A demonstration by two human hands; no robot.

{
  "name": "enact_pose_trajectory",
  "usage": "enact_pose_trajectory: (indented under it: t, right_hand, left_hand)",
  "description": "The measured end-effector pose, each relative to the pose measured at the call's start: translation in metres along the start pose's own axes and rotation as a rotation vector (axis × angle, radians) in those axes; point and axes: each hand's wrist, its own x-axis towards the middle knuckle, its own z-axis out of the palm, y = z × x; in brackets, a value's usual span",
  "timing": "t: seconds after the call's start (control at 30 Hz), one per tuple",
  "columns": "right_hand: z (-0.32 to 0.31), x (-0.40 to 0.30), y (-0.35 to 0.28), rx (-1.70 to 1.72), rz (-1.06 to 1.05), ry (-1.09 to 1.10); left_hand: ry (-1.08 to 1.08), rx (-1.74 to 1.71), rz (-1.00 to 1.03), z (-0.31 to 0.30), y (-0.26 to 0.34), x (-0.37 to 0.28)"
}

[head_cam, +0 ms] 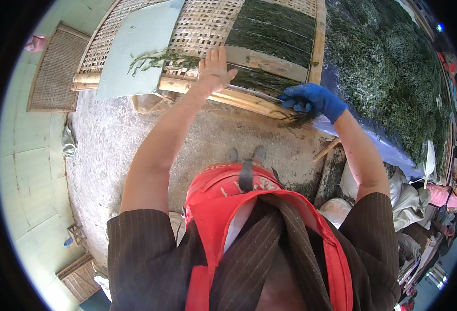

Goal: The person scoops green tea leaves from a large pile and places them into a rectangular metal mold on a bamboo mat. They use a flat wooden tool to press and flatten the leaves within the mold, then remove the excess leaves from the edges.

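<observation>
My left hand (214, 72), bare with fingers spread flat, rests at the left end of a strip of green seaweed (265, 81) along the near edge of a woven bamboo rack (201, 23). Loose fronds (156, 62) trail left from it over a pale flat board (137, 42). At the strip's right end my right hand (310, 102), in a blue glove, curls its fingers around a dark tuft of seaweed (300, 118) that hangs over the rack's wooden rail. Just beyond the strip lies a flat wooden slat (267, 62). Several seaweed strips (275, 29) lie farther back.
A large heap of seaweed (380, 77) on blue-purple sheeting (387, 147) fills the right side. White sacks (347, 186) and a wooden leg (326, 149) stand below it. Another woven panel (59, 68) leans at the left wall. A person in pink (442, 195) is far right.
</observation>
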Motion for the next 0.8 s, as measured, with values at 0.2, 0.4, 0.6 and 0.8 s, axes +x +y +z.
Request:
enact_pose_trajectory:
  t: [0.2, 0.4, 0.6, 0.8]
  right_hand:
    - [-0.036, -0.027, 0.038, -0.06, -0.147, 0.303]
    - [-0.025, -0.057, 0.052, -0.533, -0.517, 0.629]
    - [0.041, -0.05, 0.063, -1.315, -0.75, 0.731]
    - [0.015, -0.06, 0.066, -0.862, -0.777, 0.743]
  left_hand:
    - [-0.075, 0.016, -0.063, -0.005, 0.007, -0.004]
    - [0.031, -0.137, -0.066, 0.002, -0.027, 0.0]
    - [0.163, -0.019, 0.026, 0.015, -0.031, -0.006]
    - [0.206, -0.019, 0.051, 0.035, -0.051, 0.002]
